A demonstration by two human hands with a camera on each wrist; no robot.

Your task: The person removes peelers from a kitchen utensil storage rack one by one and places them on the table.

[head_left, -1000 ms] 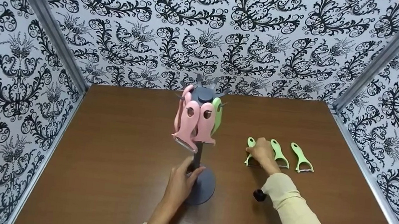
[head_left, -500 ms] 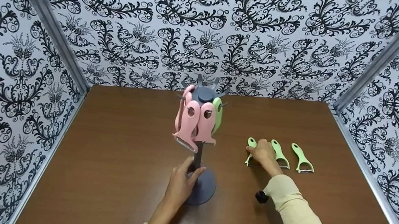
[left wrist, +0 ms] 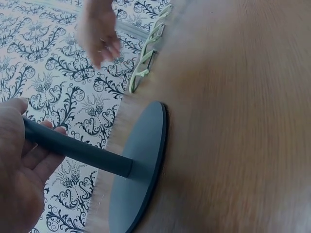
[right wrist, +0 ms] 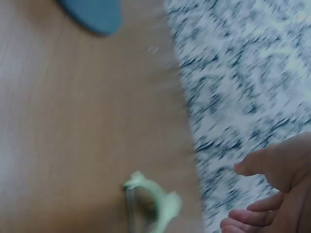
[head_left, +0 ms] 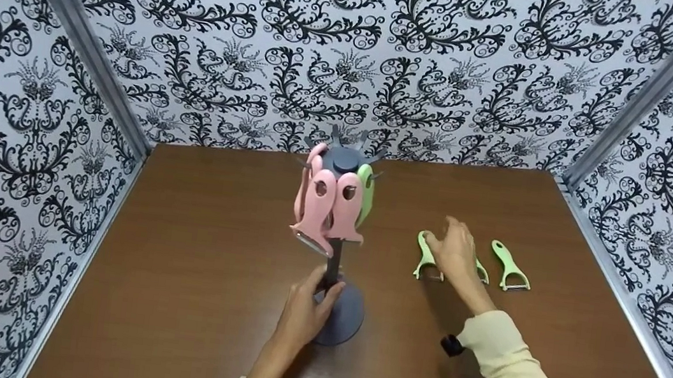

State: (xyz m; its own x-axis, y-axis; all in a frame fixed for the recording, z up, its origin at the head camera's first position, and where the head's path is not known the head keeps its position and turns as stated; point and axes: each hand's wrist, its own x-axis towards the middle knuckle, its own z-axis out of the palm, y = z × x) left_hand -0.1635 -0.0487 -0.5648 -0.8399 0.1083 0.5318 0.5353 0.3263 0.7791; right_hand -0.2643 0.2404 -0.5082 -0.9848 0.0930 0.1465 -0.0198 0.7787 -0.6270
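My left hand (head_left: pixel 301 310) grips the upright pole (left wrist: pixel 82 150) of a dark grey hanging stand, just above its round base (head_left: pixel 345 318). Several pink peelers (head_left: pixel 320 203) and a green peeler (head_left: pixel 366 199) hang from the stand's hooks. Over the table to the right, my right hand (head_left: pixel 457 252) is raised with fingers spread and holds nothing. Below it lies the leftmost green peeler (head_left: pixel 423 244); the middle green peeler (head_left: pixel 483 273) is mostly hidden behind the hand. Farther right lies a third green peeler (head_left: pixel 503 258). The right wrist view shows one green peeler (right wrist: pixel 167 206), blurred, apart from the fingers.
Bare hooks (head_left: pixel 373 148) stick out at the back of the stand. The brown wooden table (head_left: pixel 207 250) is bounded by patterned walls (head_left: pixel 327 53) with grey metal edges at the back and sides.
My right hand has come up off the leftmost green peeler and shifted slightly right, its fingers opening. That peeler stays on the table. The left hand and the stand have not moved.
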